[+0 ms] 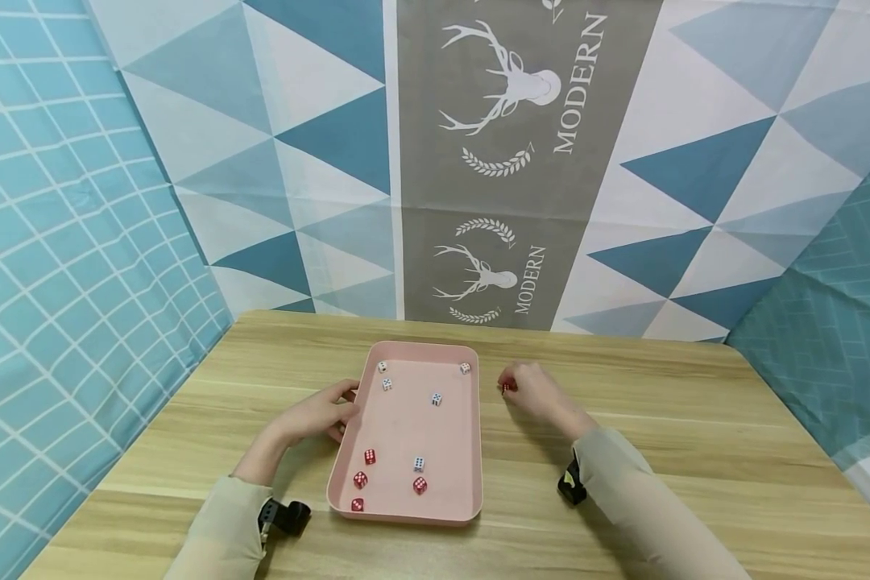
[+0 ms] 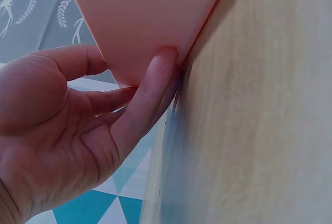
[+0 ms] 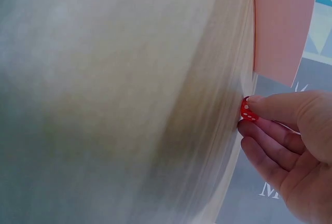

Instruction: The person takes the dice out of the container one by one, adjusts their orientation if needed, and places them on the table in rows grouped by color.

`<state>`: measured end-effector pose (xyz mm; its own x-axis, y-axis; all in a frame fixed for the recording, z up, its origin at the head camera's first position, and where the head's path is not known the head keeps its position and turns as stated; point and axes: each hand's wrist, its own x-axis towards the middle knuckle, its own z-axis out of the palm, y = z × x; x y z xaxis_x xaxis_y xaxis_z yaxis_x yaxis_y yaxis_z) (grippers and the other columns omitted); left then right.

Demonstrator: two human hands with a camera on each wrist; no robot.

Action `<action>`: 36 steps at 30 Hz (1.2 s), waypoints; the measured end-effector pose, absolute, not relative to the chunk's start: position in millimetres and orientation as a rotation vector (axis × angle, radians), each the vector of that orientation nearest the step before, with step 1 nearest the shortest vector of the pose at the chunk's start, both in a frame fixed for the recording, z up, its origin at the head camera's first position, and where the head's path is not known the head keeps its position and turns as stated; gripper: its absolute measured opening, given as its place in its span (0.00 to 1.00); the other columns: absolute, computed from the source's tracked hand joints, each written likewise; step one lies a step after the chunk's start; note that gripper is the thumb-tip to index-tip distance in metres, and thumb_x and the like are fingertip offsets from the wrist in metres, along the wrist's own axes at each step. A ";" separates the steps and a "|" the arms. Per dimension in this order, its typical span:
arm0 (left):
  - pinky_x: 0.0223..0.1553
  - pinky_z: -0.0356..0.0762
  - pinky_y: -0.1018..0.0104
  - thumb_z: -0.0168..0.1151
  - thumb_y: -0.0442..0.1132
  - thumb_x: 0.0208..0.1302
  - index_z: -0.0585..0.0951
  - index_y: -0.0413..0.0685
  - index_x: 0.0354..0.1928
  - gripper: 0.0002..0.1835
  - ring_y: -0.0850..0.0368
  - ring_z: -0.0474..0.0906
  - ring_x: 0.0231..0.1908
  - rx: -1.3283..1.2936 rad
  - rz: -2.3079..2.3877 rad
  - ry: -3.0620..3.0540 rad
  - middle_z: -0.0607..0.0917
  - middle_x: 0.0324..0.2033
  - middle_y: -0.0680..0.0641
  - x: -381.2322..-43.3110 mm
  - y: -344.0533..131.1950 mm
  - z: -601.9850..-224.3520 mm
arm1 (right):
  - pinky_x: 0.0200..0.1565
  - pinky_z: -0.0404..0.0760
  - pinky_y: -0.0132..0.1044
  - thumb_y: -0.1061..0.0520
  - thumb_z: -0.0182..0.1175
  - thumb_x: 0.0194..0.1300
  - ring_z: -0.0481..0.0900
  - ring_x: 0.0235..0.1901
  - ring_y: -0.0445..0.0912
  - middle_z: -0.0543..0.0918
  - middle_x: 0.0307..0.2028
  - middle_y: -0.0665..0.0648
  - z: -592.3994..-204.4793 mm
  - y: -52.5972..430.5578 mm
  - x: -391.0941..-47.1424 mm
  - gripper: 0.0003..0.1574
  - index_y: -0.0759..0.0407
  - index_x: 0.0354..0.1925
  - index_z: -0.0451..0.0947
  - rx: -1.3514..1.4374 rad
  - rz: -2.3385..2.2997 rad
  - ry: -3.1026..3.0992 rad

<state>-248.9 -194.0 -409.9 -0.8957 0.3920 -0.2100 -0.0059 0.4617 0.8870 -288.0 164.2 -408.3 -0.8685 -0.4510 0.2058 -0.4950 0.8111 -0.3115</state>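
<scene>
A pink tray (image 1: 406, 435) lies on the wooden table, with several red dice (image 1: 360, 480) and several white dice (image 1: 437, 399) spread inside it. My left hand (image 1: 316, 415) holds the tray's left side. In the left wrist view the thumb is at the rim and the fingers (image 2: 148, 86) lie along the outer wall. Right of the tray, my right hand (image 1: 540, 395) pinches a red die (image 3: 248, 111) with white pips between thumb and fingertips, close to the tabletop. The other fingers of that hand are curled below the die.
The wooden table (image 1: 696, 451) stretches out on both sides of the tray. Behind it hangs a patterned cloth (image 1: 471, 185) with deer heads and triangles, and a blue checked cloth (image 1: 65, 242) hangs at the left. Each wrist wears a black camera strap (image 1: 571, 483).
</scene>
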 end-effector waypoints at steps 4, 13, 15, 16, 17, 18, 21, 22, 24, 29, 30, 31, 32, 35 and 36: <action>0.30 0.80 0.59 0.47 0.34 0.64 0.59 0.35 0.63 0.26 0.53 0.78 0.33 0.318 1.406 2.338 0.67 0.49 0.35 -249.1 -193.6 -409.8 | 0.30 0.74 0.33 0.67 0.61 0.49 0.72 0.26 0.40 0.80 0.27 0.54 -409.0 164.8 -288.6 0.07 0.61 0.30 0.82 0.752 0.550 -2.873; 0.30 0.80 0.59 0.46 0.34 0.65 0.58 0.34 0.64 0.26 0.53 0.77 0.32 0.327 1.408 2.338 0.67 0.49 0.34 -248.1 -193.3 -409.8 | 0.33 0.78 0.35 0.67 0.61 0.49 0.78 0.29 0.43 0.82 0.29 0.55 -411.1 165.0 -289.4 0.08 0.62 0.32 0.81 0.744 0.560 -2.868; 0.30 0.80 0.59 0.46 0.34 0.65 0.57 0.34 0.64 0.26 0.53 0.77 0.32 0.331 1.411 2.336 0.67 0.50 0.34 -247.7 -193.2 -409.8 | 0.35 0.79 0.36 0.67 0.61 0.49 0.79 0.30 0.44 0.82 0.30 0.56 -412.2 165.5 -289.7 0.09 0.63 0.33 0.81 0.721 0.583 -2.877; 0.30 0.80 0.59 0.46 0.34 0.65 0.57 0.34 0.64 0.26 0.53 0.77 0.32 0.329 1.413 2.336 0.67 0.50 0.34 -247.4 -193.0 -409.6 | 0.36 0.80 0.36 0.67 0.61 0.49 0.79 0.31 0.45 0.83 0.31 0.56 -412.1 165.6 -289.4 0.10 0.63 0.34 0.81 0.709 0.592 -2.882; 0.30 0.80 0.59 0.46 0.34 0.65 0.57 0.34 0.64 0.26 0.53 0.77 0.32 0.327 1.413 2.336 0.67 0.50 0.34 -247.4 -193.0 -409.6 | 0.36 0.80 0.37 0.68 0.61 0.49 0.80 0.31 0.45 0.83 0.32 0.57 -411.7 165.6 -288.9 0.10 0.63 0.34 0.81 0.699 0.600 -2.886; 0.30 0.80 0.59 0.46 0.34 0.65 0.57 0.34 0.64 0.26 0.53 0.77 0.32 0.328 1.412 2.335 0.67 0.50 0.34 -247.4 -193.0 -409.4 | 0.37 0.80 0.37 0.67 0.61 0.49 0.80 0.32 0.46 0.83 0.33 0.57 -410.7 165.2 -288.2 0.11 0.64 0.35 0.81 0.692 0.604 -2.886; 0.30 0.80 0.59 0.46 0.34 0.65 0.57 0.35 0.64 0.27 0.53 0.77 0.32 0.315 1.404 2.342 0.67 0.50 0.35 -248.4 -192.9 -408.6 | 0.38 0.80 0.38 0.67 0.61 0.50 0.81 0.33 0.47 0.83 0.35 0.59 -405.2 163.3 -284.9 0.11 0.64 0.37 0.80 0.676 0.630 -2.881; 0.30 0.80 0.59 0.46 0.34 0.64 0.57 0.35 0.64 0.27 0.53 0.77 0.32 0.313 1.397 2.348 0.67 0.50 0.35 -248.9 -192.7 -408.4 | 0.38 0.80 0.38 0.66 0.61 0.51 0.81 0.33 0.47 0.83 0.36 0.59 -403.2 162.6 -283.7 0.11 0.64 0.37 0.80 0.677 0.637 -2.872; 0.30 0.80 0.60 0.47 0.35 0.64 0.58 0.36 0.64 0.27 0.53 0.77 0.33 0.308 1.387 2.364 0.67 0.50 0.35 -250.5 -192.6 -407.9 | 0.37 0.80 0.38 0.66 0.61 0.52 0.81 0.33 0.47 0.83 0.36 0.60 -398.4 160.4 -280.9 0.11 0.65 0.37 0.80 0.689 0.634 -2.844; 0.30 0.80 0.60 0.47 0.35 0.65 0.58 0.37 0.65 0.27 0.53 0.77 0.34 0.309 1.379 2.378 0.67 0.51 0.35 -253.1 -192.9 -406.4 | 0.36 0.80 0.36 0.65 0.62 0.52 0.80 0.32 0.46 0.82 0.36 0.58 -385.8 152.0 -272.2 0.10 0.64 0.37 0.80 0.748 0.596 -2.787; 0.30 0.80 0.60 0.46 0.35 0.65 0.57 0.37 0.65 0.27 0.53 0.76 0.34 0.311 1.378 2.374 0.67 0.51 0.35 -253.0 -193.1 -406.4 | 0.36 0.80 0.36 0.64 0.62 0.52 0.80 0.32 0.46 0.82 0.36 0.58 -384.2 149.9 -269.9 0.11 0.64 0.37 0.80 0.763 0.589 -2.780; 0.30 0.80 0.60 0.46 0.35 0.65 0.57 0.37 0.65 0.27 0.53 0.77 0.34 0.309 1.378 2.370 0.67 0.51 0.35 -252.7 -193.2 -406.7 | 0.35 0.80 0.35 0.64 0.62 0.52 0.80 0.31 0.45 0.82 0.35 0.58 -383.2 148.0 -267.8 0.11 0.63 0.37 0.80 0.778 0.582 -2.773; 0.30 0.80 0.60 0.46 0.35 0.65 0.57 0.36 0.65 0.27 0.53 0.76 0.34 0.309 1.377 2.367 0.67 0.51 0.35 -252.2 -193.4 -407.0 | 0.35 0.80 0.35 0.64 0.62 0.52 0.80 0.31 0.45 0.82 0.35 0.57 -382.2 145.8 -265.3 0.11 0.63 0.37 0.80 0.792 0.586 -2.766; 0.30 0.80 0.60 0.46 0.35 0.65 0.57 0.36 0.65 0.27 0.53 0.76 0.33 0.306 1.375 2.359 0.67 0.51 0.35 -250.7 -193.4 -408.5 | 0.34 0.80 0.34 0.64 0.62 0.52 0.80 0.31 0.46 0.82 0.34 0.56 -381.2 139.5 -257.4 0.09 0.62 0.36 0.80 0.836 0.579 -2.731; 0.30 0.80 0.60 0.47 0.35 0.65 0.57 0.36 0.65 0.27 0.53 0.77 0.33 0.302 1.376 2.358 0.67 0.51 0.35 -250.3 -193.1 -408.9 | 0.34 0.79 0.34 0.64 0.62 0.52 0.80 0.31 0.45 0.82 0.34 0.56 -381.2 137.6 -255.0 0.09 0.61 0.35 0.80 0.844 0.580 -2.720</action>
